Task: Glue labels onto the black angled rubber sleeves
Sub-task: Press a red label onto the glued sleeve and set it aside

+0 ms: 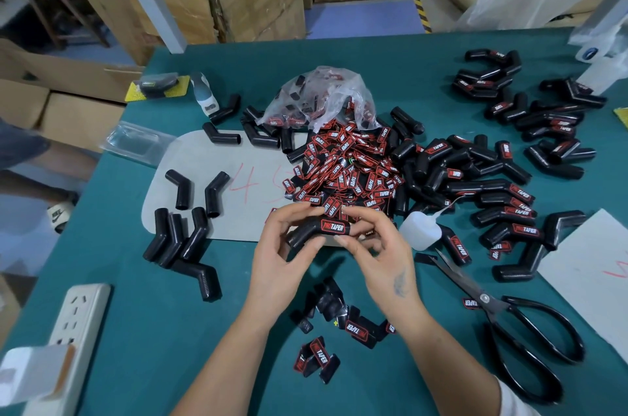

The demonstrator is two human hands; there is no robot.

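Now | sleeve point(307, 233) held just nearer than the label heap point(346, 170), above the tabletop point(238, 330) | left hand point(283, 252) fingers pinch its lower-left leg; right hand point(377, 245) fingers curl round the labelled leg | label point(334, 228) faces up | labelled leg's long axis left-right, elbow toward left hand | press looks next

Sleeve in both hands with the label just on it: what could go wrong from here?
1. The label may slide crooked if the glue is still wet, since both hands handle the sleeve close around it.
2. The glue bottle lies tipped beside the right hand and may drip on the table.
3. The scissors lie open near the right wrist.
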